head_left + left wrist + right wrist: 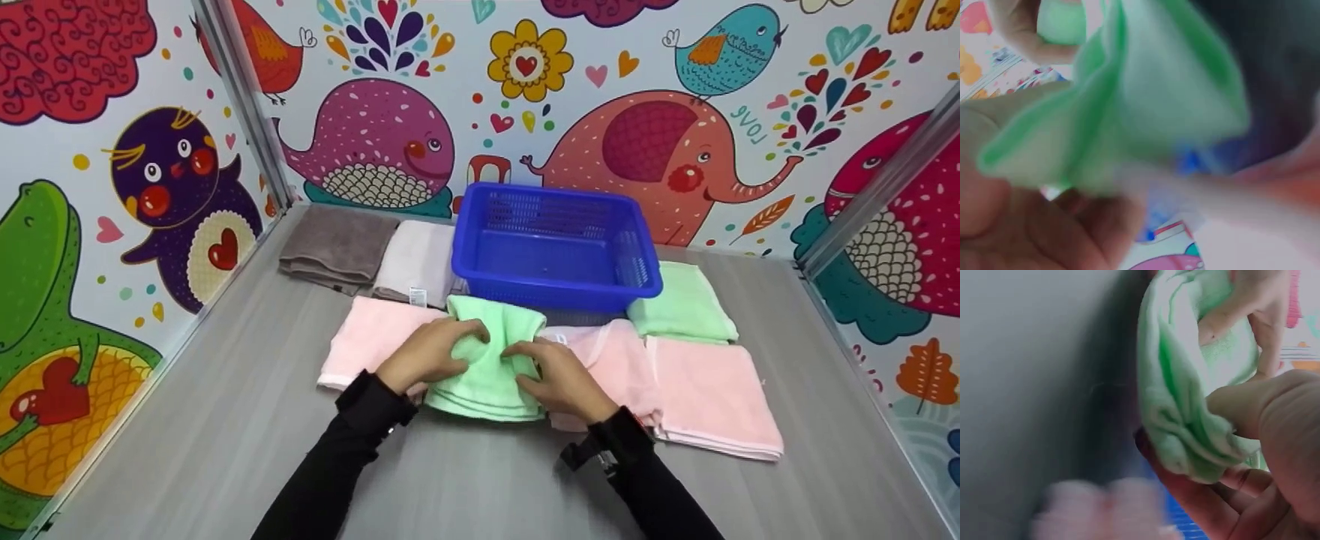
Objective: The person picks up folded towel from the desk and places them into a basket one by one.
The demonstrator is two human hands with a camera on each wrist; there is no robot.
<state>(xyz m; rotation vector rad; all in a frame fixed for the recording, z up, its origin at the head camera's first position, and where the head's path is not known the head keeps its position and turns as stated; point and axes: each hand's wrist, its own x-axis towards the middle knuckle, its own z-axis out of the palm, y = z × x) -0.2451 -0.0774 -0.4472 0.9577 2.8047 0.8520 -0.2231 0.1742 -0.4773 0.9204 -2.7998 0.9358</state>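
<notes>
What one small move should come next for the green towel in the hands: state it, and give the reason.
Probably lower the held green towel onto the grey table and smooth it flat. The left hand and right hand both grip it, and it is creased between them, while the rightmost pink towel lies flat and folded.

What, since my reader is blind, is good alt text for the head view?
A person's left hand and right hand grip a green towel at a grey table, pink towels on either side. Behind stands a blue basket, with a grey towel and a white towel to its left, and a second green towel to its right.
</notes>
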